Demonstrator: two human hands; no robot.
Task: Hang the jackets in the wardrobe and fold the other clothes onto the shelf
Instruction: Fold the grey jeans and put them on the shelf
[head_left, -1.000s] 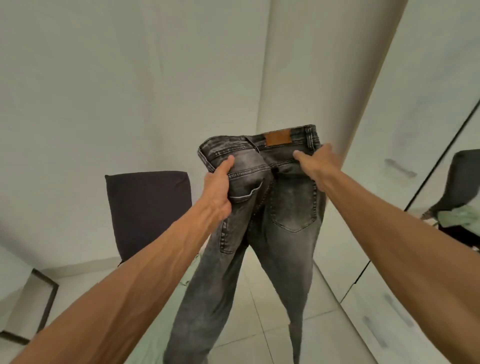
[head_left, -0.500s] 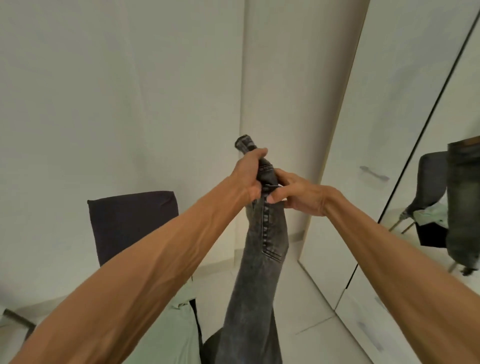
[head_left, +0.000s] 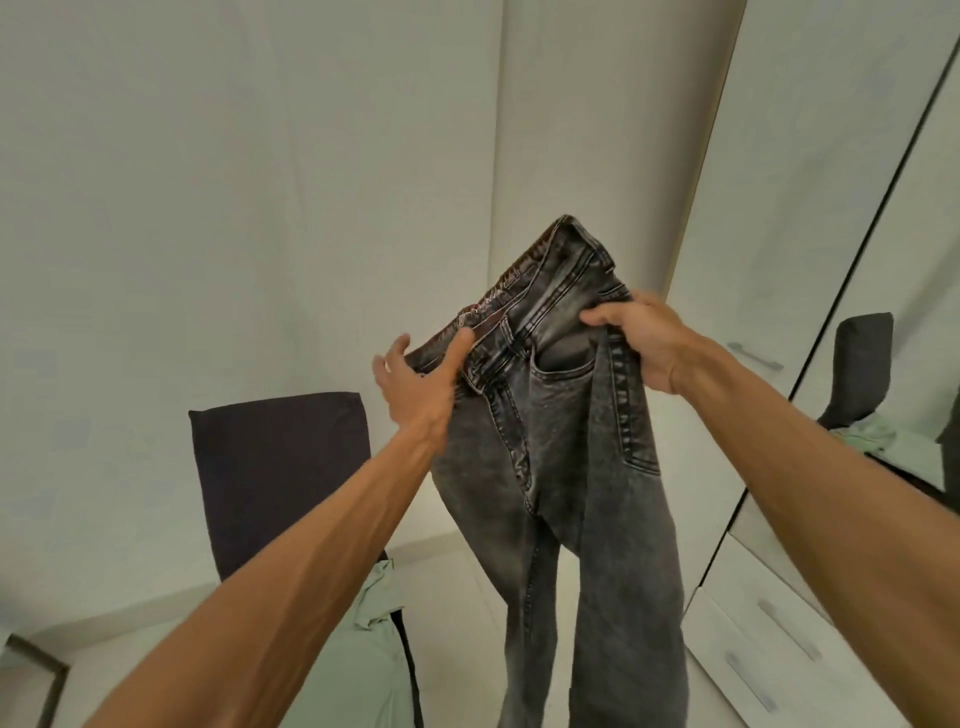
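Note:
Dark grey washed jeans (head_left: 571, 467) hang in mid-air in front of me, fly side facing me, legs dangling toward the floor. My right hand (head_left: 639, 343) grips the waistband at its right side, fingers curled into the denim. My left hand (head_left: 415, 389) is at the left end of the waistband with its fingers spread. Its thumb lies against the band's edge and it has no closed grip. A white wardrobe (head_left: 779, 208) stands to the right with its doors closed.
A dark chair (head_left: 275, 467) stands against the wall at the left, a pale green garment (head_left: 358, 649) lying on its seat. White drawers (head_left: 769, 639) sit low on the right. A mirror door (head_left: 924, 260) reflects the chair. A pale tiled floor lies below.
The jeans were pinched together edge-on between both hands; now they are spread open with the fly side toward me. My left hand has let go and moved left, and my right hand now grips the band.

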